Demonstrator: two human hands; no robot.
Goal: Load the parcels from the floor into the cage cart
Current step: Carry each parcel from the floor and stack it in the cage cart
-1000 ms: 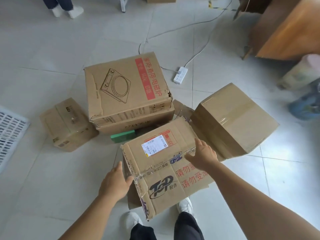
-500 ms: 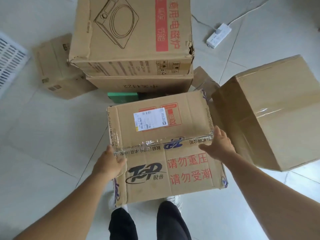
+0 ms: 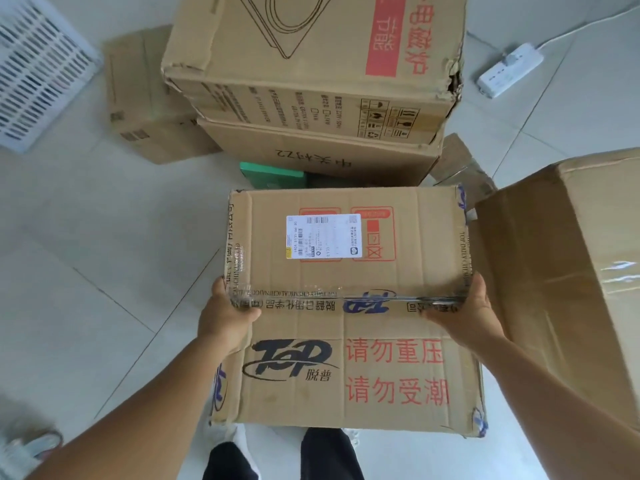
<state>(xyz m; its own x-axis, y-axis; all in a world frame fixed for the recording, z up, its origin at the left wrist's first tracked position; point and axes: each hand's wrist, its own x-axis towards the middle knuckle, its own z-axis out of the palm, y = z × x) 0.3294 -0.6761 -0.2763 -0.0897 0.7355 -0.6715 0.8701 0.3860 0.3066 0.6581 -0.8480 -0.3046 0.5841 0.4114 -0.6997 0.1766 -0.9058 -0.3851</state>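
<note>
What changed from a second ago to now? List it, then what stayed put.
Both hands slid to the edges of the TOP box: left hand now grips its left edge, right hand its right edge. The view closed in and the box squared up to the person. The stacked boxes, the big box and the power strip stayed.

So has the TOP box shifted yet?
No: the box still sits with its far edge just short of the green block; only the camera came closer.
</note>
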